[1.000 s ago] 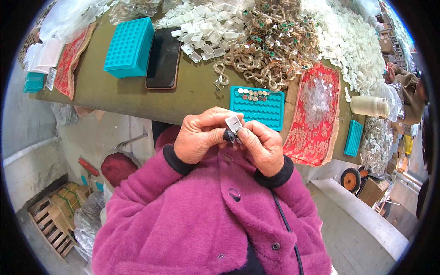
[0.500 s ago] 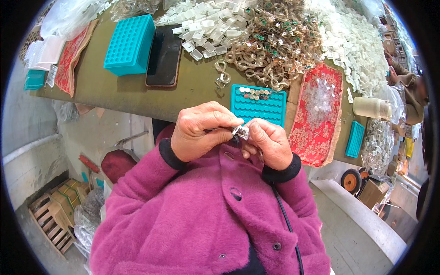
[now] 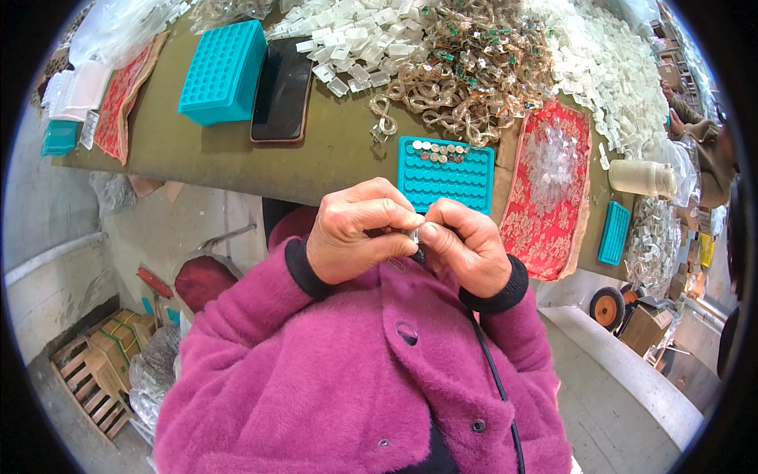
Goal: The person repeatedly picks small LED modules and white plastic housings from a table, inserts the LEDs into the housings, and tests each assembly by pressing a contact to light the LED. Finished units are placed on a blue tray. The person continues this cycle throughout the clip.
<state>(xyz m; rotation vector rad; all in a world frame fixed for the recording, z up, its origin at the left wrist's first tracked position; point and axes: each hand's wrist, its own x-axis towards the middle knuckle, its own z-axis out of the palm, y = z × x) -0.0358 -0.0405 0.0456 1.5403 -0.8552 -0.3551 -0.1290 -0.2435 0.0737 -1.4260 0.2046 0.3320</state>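
In front of my chest, both hands meet fingertip to fingertip. My left hand [image 3: 355,231] is closed, pinching one side of a small clear plastic piece [image 3: 414,235]. The thumb and fingers of my right hand [image 3: 470,251] close on its other side. Most of the piece is hidden by the fingertips, and something dark shows just below it. Right beyond my hands lies a turquoise tray [image 3: 446,183] with rows of round hollows. Several small round discs [image 3: 439,150], silvery and brownish, sit in its far rows.
Coiled clear cords [image 3: 474,71] and white plastic pieces [image 3: 359,47] are heaped at the back. A dark phone [image 3: 282,91] lies beside a turquoise block [image 3: 223,75]. Rightward are red patterned cloth [image 3: 541,229], a jar [image 3: 641,178] and another turquoise tray [image 3: 613,233]. Another person's sleeve [image 3: 714,150] shows far right.
My fingertips have drawn closer together around the plastic piece, covering more of it. My right hand has turned slightly and shifted a little right and down.
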